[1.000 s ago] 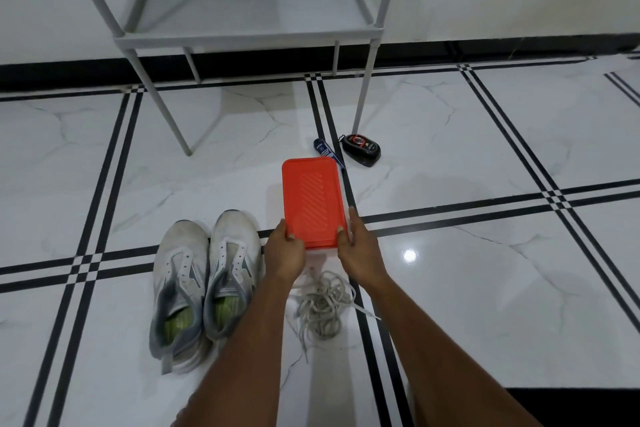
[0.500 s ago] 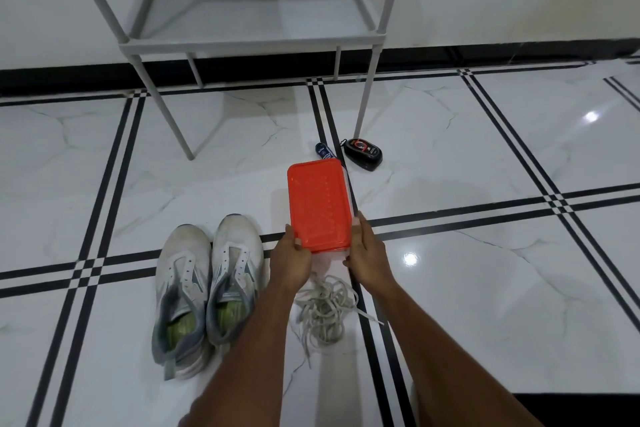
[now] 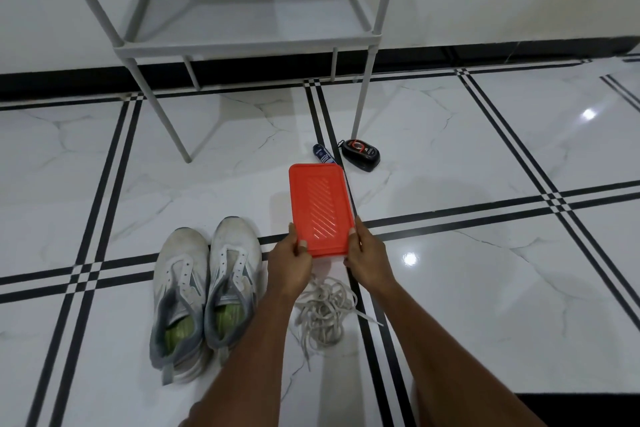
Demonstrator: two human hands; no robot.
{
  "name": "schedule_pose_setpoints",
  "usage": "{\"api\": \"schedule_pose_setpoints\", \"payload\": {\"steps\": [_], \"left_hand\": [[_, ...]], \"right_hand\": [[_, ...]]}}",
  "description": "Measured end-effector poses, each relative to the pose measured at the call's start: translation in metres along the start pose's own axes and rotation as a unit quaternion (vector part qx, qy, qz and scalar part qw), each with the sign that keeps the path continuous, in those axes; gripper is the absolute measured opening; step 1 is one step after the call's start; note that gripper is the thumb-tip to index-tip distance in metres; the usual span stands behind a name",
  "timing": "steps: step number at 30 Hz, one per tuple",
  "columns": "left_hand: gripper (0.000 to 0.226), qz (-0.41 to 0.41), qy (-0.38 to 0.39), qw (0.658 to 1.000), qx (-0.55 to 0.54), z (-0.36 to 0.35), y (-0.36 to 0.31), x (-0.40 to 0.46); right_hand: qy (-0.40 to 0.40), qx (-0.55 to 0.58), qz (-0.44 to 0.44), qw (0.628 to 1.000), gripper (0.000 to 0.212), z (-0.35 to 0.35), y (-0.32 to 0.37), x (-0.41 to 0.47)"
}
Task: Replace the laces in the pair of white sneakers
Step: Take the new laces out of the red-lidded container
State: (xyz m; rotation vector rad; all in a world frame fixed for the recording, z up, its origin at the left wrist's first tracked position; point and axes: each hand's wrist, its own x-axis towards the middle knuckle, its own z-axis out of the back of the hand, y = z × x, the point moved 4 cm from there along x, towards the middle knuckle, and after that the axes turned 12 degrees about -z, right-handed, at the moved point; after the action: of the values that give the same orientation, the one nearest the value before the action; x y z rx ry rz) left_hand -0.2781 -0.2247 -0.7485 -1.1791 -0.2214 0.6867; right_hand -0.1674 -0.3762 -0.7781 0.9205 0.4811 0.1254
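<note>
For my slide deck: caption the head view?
Both hands hold an orange box above loose laces, beside unlaced sneakers.

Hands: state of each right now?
Left hand: grips the near left corner of the orange-lidded box.
Right hand: grips the box's near right corner.

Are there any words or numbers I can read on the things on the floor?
None can be read.
Blue tube: white print, too small and blurred.
Black case: red round label, marks too blurred.
Orange box: only raised stripes, no words.
Sneakers: no readable brand.
</note>
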Motion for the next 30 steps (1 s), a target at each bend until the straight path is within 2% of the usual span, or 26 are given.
{"api": "schedule_pose_setpoints", "payload": {"steps": [4, 6, 8, 12, 16, 19, 22, 27, 30], "left_hand": [[0.05, -0.017, -0.001, 0.998, 0.052, 0.002, -0.004, -0.005], [0.042, -0.004, -0.03, 1.0, 0.004, 0.001, 0.001, -0.003], [0.031, 0.043, -0.048, 0.997, -0.051, -0.002, 0.01, -0.002], [0.035, 0.077, -0.043, 0.987, -0.131, -0.004, 0.011, -0.002], [0.039, 0.02, -0.025, 0.996, -0.084, -0.006, 0.005, -0.006], [0.043, -0.02, -0.011, 1.0, -0.014, -0.011, 0.002, -0.004], [0.047, -0.029, -0.014, 0.999, 0.037, -0.015, 0.004, -0.004], [0.043, -0.027, -0.036, 0.998, 0.035, -0.016, 0.004, 0.0], [0.033, -0.002, -0.067, 0.998, -0.022, -0.014, 0.008, 0.001]], "right_hand": [[-0.011, -0.055, 0.032, 0.998, 0.052, -0.002, 0.005, -0.004], [-0.012, -0.051, 0.053, 0.997, 0.05, 0.0, 0.011, -0.007], [-0.024, -0.048, 0.055, 0.997, 0.049, -0.001, 0.013, -0.008], [-0.026, -0.01, 0.01, 1.0, 0.046, 0.002, 0.018, -0.009], [-0.001, 0.085, -0.036, 0.996, 0.04, 0.004, 0.02, -0.009], [0.013, 0.159, -0.089, 0.983, 0.046, 0.007, 0.014, -0.007], [0.015, 0.166, -0.098, 0.981, 0.047, 0.009, 0.008, -0.007], [0.001, 0.164, -0.12, 0.979, 0.048, 0.009, 0.004, -0.01], [-0.008, 0.161, -0.128, 0.979, 0.036, 0.008, 0.001, -0.005]]}}
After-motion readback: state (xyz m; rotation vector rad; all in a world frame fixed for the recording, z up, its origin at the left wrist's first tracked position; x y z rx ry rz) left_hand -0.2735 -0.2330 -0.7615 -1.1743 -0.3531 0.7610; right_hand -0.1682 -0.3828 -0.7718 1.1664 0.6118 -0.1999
